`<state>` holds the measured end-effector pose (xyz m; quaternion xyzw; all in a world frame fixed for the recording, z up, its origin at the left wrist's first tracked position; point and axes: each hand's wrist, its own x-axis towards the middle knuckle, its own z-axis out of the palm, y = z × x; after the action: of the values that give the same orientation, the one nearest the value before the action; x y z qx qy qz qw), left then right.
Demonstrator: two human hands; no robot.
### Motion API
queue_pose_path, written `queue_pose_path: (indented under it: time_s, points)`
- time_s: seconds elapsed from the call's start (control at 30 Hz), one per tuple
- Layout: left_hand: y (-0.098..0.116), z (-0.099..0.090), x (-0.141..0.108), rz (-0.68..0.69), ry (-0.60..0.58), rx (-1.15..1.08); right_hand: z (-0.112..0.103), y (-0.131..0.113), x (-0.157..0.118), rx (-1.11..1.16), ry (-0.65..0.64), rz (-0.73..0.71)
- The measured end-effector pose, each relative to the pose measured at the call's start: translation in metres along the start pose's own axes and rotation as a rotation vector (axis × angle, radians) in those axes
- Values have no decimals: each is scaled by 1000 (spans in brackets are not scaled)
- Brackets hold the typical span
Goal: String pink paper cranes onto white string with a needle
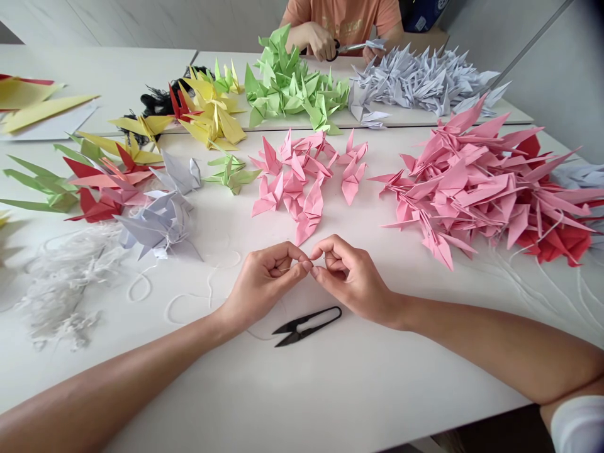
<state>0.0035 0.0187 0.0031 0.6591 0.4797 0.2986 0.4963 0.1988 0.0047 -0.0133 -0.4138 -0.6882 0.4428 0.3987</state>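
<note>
Head view.

"What are the hands doing?"

"The left hand (264,283) and right hand (352,278) are curled, held just above the table (302,390). Each thumb and forefinger pinch shut, tips almost touching, apparently on a thin white string (189,296)."

"Where's the string?"

"It's pinched between the hands, and a loose length trails on the table. More lies in a tangled heap (61,283) to the left."

"What's nearby?"

"Black snips (306,326) lie just below the hands. Pink paper cranes (302,182) sit just ahead, with a bigger pink pile (472,189) to the right. Across the table, a co-worker's hand (321,41) holds scissors (349,47)."
</note>
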Motion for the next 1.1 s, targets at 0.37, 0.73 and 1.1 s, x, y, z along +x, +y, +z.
queue_pose_path:
  time_s: [0.37,0.73,1.1]
  points:
    - [2,-3,-2,28,-43,-62,0,-1,2,-59,-31,61]
    - [5,0,-3,56,-53,30,1,-1,2,-37,-1,15]
    - [8,1,-2,26,-21,122,0,0,1,-22,-2,4]
